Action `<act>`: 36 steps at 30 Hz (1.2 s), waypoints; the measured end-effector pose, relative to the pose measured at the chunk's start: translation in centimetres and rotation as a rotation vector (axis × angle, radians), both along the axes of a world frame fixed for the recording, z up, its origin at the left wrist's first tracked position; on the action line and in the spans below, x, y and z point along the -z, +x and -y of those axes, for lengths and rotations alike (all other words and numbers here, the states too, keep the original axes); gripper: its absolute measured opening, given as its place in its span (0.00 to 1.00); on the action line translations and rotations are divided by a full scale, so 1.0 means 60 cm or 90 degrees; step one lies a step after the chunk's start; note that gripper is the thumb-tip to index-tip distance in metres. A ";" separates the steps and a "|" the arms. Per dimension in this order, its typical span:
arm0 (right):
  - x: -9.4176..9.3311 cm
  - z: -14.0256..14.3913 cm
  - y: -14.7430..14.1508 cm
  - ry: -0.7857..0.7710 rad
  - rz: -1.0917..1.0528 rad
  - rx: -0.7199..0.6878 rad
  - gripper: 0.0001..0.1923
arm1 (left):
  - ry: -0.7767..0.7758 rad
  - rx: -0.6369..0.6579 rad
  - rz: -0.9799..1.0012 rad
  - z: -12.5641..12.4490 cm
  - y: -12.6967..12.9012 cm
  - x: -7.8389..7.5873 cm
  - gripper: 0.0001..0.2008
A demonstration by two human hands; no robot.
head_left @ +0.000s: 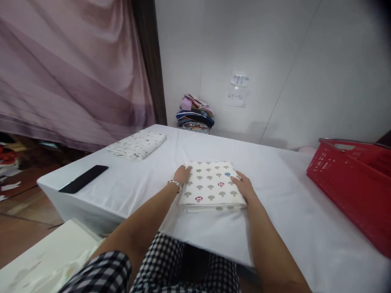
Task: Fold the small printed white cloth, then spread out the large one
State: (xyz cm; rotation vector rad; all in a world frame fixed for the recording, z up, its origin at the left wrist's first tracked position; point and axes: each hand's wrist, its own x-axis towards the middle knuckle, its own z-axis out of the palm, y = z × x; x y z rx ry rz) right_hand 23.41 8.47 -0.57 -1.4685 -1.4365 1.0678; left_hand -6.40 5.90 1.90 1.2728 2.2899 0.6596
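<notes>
Two flat hands, left hand [182, 174] and right hand [243, 185], fingers spread, flanking the folded mushroom-print cloth [211, 185] between them.

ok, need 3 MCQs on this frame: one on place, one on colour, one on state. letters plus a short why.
1. Where does the black phone lie?
A. in the basket
B. near the table's left edge
C. on the folded cloth

2. What colour is the basket at the right?
A. red
B. blue
C. green

3. How is the mushroom-print cloth between the hands?
A. crumpled in a heap
B. hanging off the table
C. folded flat

Answers:
1 B: the black phone lies on the white table by its left edge.
2 A: the basket is red.
3 C: the mushroom-print cloth is a flat folded rectangle, with the left hand and right hand at its sides.
</notes>
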 end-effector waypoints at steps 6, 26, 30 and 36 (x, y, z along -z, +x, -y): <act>0.005 -0.004 0.008 0.010 0.086 -0.030 0.28 | -0.005 0.021 -0.037 0.000 0.006 0.012 0.22; -0.070 -0.001 -0.123 0.179 0.522 -0.160 0.26 | 0.011 0.014 -0.083 0.017 0.022 -0.004 0.20; -0.068 -0.044 -0.191 0.070 0.585 -0.156 0.34 | 0.025 0.004 -0.078 0.016 0.020 0.000 0.22; -0.043 -0.031 -0.329 0.184 0.508 -0.311 0.33 | 0.048 0.031 -0.066 0.014 0.009 0.011 0.28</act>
